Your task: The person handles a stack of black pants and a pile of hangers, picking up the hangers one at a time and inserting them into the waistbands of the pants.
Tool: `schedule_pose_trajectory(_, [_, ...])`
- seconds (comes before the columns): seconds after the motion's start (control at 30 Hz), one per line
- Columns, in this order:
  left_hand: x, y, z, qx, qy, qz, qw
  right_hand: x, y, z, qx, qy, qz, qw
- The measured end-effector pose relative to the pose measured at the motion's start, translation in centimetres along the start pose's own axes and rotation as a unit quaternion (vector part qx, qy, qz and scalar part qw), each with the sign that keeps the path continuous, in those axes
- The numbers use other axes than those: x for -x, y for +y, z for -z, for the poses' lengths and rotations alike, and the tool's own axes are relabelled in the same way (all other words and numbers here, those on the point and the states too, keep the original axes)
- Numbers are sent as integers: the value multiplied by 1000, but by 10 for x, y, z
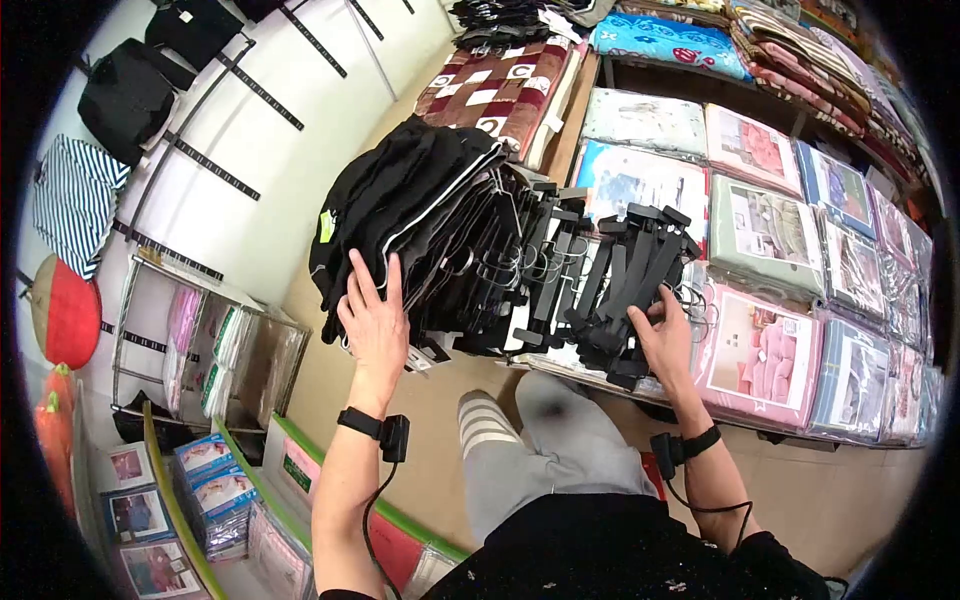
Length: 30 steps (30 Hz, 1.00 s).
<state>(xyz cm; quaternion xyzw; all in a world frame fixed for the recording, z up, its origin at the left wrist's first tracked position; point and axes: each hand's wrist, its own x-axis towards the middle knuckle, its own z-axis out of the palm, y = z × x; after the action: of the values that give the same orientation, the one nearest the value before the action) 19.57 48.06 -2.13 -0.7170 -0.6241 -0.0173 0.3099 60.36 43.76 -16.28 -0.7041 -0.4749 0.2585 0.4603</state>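
Observation:
My left hand point(375, 315) lies with its fingers spread against the near side of a thick stack of black garments point(410, 190). The stack has white piping and a yellow-green label. Hangers with metal hooks point(510, 262) run along its right side. My right hand point(663, 335) is at the right edge of a pile of black clip hangers point(635, 275), thumb and forefinger apart; whether it touches them is hard to tell. Some of its fingers are partly hidden.
Packaged bedding sets point(755, 355) cover the display to the right. Folded blankets point(500, 90) are stacked behind the garments. A wall rack point(215, 110) with hanging clothes stands on the left, above a small shelf point(270, 350). More packets point(220, 490) stand at lower left.

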Motion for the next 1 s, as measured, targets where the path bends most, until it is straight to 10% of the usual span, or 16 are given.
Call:
schedule_pose_trajectory(0.23, [-7,-5,2,-11,-26,-30,999,17,-34,9,20,40,135,990])
schedule_pose_trajectory(0.47, [-18,-30,17,62,2,-34,997,29,-84,-38,-52,-116,177,976])
schedule_pose_trajectory(1.0, [-46,-57,19,71,-23,-50,996,-133,-144,-184,138,-141,568,799])
